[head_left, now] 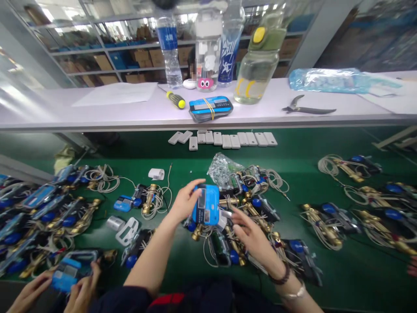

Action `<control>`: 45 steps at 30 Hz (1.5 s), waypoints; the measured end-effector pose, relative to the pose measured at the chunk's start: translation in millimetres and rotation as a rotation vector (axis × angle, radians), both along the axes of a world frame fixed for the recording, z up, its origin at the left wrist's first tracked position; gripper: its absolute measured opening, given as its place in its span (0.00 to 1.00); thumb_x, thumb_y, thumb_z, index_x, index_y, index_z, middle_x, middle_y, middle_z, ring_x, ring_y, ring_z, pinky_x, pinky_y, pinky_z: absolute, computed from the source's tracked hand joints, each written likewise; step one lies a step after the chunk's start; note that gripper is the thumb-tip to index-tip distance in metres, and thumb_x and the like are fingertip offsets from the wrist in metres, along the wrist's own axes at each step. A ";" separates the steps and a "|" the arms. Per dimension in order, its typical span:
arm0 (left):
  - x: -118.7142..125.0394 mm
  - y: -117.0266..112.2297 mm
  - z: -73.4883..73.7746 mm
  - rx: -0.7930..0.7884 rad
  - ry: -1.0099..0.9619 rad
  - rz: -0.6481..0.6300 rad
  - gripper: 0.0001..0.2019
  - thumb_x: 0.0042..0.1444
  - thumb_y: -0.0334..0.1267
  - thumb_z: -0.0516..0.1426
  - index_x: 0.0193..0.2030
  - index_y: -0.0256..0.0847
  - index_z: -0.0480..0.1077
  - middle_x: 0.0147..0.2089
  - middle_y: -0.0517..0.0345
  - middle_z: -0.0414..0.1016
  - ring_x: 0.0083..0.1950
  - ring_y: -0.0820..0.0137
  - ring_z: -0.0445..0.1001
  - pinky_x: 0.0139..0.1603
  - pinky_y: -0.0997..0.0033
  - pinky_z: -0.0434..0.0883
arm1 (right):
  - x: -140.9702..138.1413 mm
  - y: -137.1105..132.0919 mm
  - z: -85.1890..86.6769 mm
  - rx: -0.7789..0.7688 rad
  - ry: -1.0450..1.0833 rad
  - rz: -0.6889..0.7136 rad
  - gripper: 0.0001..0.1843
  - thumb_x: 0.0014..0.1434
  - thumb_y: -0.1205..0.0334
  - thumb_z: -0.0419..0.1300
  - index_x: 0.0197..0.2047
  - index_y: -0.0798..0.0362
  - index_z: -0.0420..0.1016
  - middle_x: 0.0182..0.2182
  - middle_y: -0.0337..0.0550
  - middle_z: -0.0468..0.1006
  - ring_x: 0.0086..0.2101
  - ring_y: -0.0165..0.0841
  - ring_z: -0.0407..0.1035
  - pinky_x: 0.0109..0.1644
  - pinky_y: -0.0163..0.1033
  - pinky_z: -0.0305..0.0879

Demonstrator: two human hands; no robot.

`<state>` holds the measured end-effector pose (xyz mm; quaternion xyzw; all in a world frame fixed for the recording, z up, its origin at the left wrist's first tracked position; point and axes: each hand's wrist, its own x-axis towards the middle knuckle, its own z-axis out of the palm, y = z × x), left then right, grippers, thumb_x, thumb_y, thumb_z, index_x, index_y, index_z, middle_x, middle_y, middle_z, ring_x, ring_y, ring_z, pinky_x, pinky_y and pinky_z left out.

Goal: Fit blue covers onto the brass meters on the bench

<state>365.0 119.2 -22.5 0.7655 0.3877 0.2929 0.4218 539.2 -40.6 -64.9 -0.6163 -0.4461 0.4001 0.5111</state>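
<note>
the left hand [185, 201] is clamped on a blue panel [211, 201] above heaped brass fittings [249, 207]. the right hand [251, 234] is just beside a white piece [223, 221]; whether it grips it, i cannot tell.

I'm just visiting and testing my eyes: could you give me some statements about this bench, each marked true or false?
1. The left hand holds a blue-faced unit. True.
2. The pliers lie on the green bench. False: the pliers lie on the pale shelf.
3. The screwdriver lies on the shelf. True.
4. The right hand rests on the shelf. False: the right hand is near the blue-faced unit, over the green bench.
</note>
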 end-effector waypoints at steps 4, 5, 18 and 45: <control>-4.0 -55.1 43.2 -0.163 -0.100 -0.290 0.24 0.51 0.36 0.57 0.57 0.45 0.66 0.49 0.53 0.75 0.42 0.68 0.74 0.44 0.70 0.70 | -34.1 1.4 24.5 0.066 0.404 0.330 0.24 0.49 0.48 0.64 0.47 0.51 0.75 0.45 0.48 0.77 0.44 0.41 0.71 0.48 0.48 0.68; -4.3 -66.5 44.4 -0.211 -0.177 -0.267 0.27 0.50 0.38 0.58 0.59 0.43 0.63 0.50 0.51 0.74 0.43 0.67 0.74 0.44 0.70 0.71 | -40.5 0.3 28.2 0.073 0.473 0.264 0.23 0.48 0.48 0.65 0.46 0.51 0.75 0.43 0.47 0.78 0.43 0.41 0.72 0.48 0.48 0.68; -4.3 -181.1 9.2 0.370 -0.110 0.059 0.13 0.51 0.48 0.60 0.27 0.39 0.72 0.29 0.55 0.75 0.33 0.69 0.72 0.36 0.72 0.69 | -70.9 -48.1 43.0 -0.042 1.058 -0.050 0.16 0.38 0.52 0.71 0.29 0.52 0.77 0.26 0.36 0.77 0.28 0.27 0.69 0.35 0.33 0.67; -4.4 -229.8 10.3 0.247 -0.136 0.402 0.06 0.51 0.34 0.56 0.29 0.39 0.75 0.30 0.56 0.77 0.31 0.71 0.74 0.34 0.75 0.71 | -87.3 -68.4 21.7 0.195 0.721 -0.100 0.19 0.47 0.44 0.64 0.32 0.51 0.71 0.30 0.40 0.77 0.33 0.34 0.70 0.47 0.44 0.65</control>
